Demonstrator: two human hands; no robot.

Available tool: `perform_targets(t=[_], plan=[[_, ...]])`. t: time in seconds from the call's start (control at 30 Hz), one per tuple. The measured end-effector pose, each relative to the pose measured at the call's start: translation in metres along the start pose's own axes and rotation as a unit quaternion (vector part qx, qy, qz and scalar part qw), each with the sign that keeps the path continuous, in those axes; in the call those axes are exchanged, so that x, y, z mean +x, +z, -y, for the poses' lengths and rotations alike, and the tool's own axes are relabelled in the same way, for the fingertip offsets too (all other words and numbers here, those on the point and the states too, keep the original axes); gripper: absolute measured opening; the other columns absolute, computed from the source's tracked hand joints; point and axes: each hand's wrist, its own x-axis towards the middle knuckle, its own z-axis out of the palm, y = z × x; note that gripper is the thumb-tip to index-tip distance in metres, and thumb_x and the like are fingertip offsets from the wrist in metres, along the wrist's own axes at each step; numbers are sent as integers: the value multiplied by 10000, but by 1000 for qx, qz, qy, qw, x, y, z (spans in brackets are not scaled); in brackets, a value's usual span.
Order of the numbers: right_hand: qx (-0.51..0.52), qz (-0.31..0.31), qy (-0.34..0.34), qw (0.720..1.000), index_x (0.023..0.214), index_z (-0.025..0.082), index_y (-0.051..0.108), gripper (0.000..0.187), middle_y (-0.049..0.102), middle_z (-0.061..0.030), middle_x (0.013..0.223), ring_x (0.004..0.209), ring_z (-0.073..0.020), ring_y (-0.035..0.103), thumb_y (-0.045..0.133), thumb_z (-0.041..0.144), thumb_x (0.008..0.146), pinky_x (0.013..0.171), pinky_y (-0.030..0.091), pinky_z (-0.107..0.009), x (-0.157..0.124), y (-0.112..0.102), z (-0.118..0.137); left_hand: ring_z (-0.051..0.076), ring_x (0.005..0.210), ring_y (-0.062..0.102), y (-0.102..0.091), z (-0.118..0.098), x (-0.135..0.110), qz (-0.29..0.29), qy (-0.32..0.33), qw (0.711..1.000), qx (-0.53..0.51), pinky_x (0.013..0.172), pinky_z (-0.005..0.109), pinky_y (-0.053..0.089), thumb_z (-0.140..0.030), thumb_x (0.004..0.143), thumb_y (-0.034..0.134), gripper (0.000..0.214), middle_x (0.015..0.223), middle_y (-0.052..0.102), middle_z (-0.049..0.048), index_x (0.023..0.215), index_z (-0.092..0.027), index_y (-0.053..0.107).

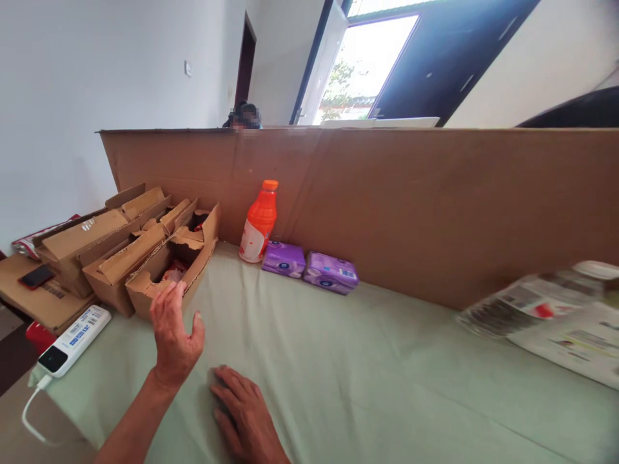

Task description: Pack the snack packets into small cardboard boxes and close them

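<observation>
My left hand [174, 335] is raised a little above the pale green tablecloth [367, 374], fingers stretched out and apart, holding nothing. It hovers just in front of the nearest open cardboard box [171, 267], which has red items inside. My right hand [244, 415] lies flat, palm down on the cloth near the front edge, fingers extended, nothing under it that I can make out.
Several open cardboard boxes [101, 245] stand at the left. A white power bank [72, 341] with a cable lies at the left corner. An orange bottle [260, 222] and two purple packs [309, 265] stand against a tall cardboard wall [435, 200]. Blurred papers [551, 309] lie right. A person's head shows behind the wall.
</observation>
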Motion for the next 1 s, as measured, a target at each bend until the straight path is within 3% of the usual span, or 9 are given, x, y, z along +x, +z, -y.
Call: perform_targets(t=[0.23, 0.37, 0.5, 0.67, 0.73, 0.77, 0.87, 0.93, 1.0], plan=[[38, -33, -31, 998, 1135, 225, 725, 300, 698, -126, 1310, 1231, -300, 652, 583, 180, 873, 978, 577, -460, -2, -6, -11, 297, 1191, 629, 5, 15, -17, -40, 4, 999, 8, 1093, 507, 391, -106, 880, 555, 518, 1179, 726, 155, 1395, -145, 514], [124, -27, 24, 992, 1089, 254, 740, 225, 789, -74, 1082, 997, -222, 758, 552, 267, 966, 855, 628, -330, 17, -37, -7, 294, 1163, 648, 4, 22, -21, -41, -31, 999, 17, 1105, 513, 351, -105, 878, 559, 437, 1137, 751, 136, 1309, -161, 593], [119, -72, 3, 990, 1076, 265, 746, 207, 798, -49, 1028, 956, -198, 764, 567, 292, 975, 855, 621, -299, 69, -94, 13, 281, 1156, 658, 4, 25, -25, -28, -53, 998, -1, 1097, 508, 335, -99, 897, 545, 384, 1128, 765, 103, 1257, -197, 634], [29, -134, -99, 986, 1012, 222, 745, 218, 787, -59, 1023, 967, -185, 746, 528, 244, 991, 869, 591, -305, 175, -144, 40, 264, 1130, 661, 4, 24, -28, -32, -65, 997, -15, 1081, 495, 336, -111, 917, 574, 305, 1109, 772, 78, 1186, -223, 660], [-31, -59, -124, 990, 1005, 206, 755, 226, 787, -52, 1007, 935, -179, 743, 530, 218, 985, 845, 573, -290, 220, -144, 47, 267, 1134, 654, 5, 24, -29, -28, -62, 998, -16, 1081, 496, 334, -99, 911, 572, 309, 1108, 771, 85, 1182, -218, 661], [-78, 16, -125, 989, 1011, 208, 761, 219, 788, -44, 1012, 931, -179, 743, 546, 197, 972, 832, 563, -282, 241, -139, 48, 268, 1139, 651, 5, 25, -30, -26, -61, 998, -16, 1083, 495, 332, -91, 907, 568, 316, 1107, 770, 89, 1183, -214, 660], [-218, 243, -139, 935, 1074, 231, 765, 229, 793, -35, 1017, 936, -189, 745, 611, 152, 923, 753, 542, -248, 291, -109, 47, 270, 1150, 648, 6, 25, -33, -22, -58, 998, -13, 1092, 497, 324, -75, 896, 552, 340, 1103, 768, 95, 1191, -210, 654], [-254, 305, -150, 905, 1017, 211, 778, 194, 797, -51, 951, 887, -200, 753, 681, 127, 872, 693, 539, -240, 309, -82, 45, 272, 1166, 645, 7, 24, -34, -19, -57, 998, -12, 1097, 503, 321, -68, 888, 544, 362, 1115, 765, 94, 1203, -217, 644], [-264, 303, -155, 902, 909, 167, 774, 81, 785, -62, 868, 811, -197, 750, 730, 132, 850, 668, 553, -255, 315, -55, 42, 273, 1183, 640, 7, 23, -35, -19, -54, 998, -13, 1101, 506, 323, -61, 876, 545, 377, 1126, 762, 95, 1208, -218, 635]])
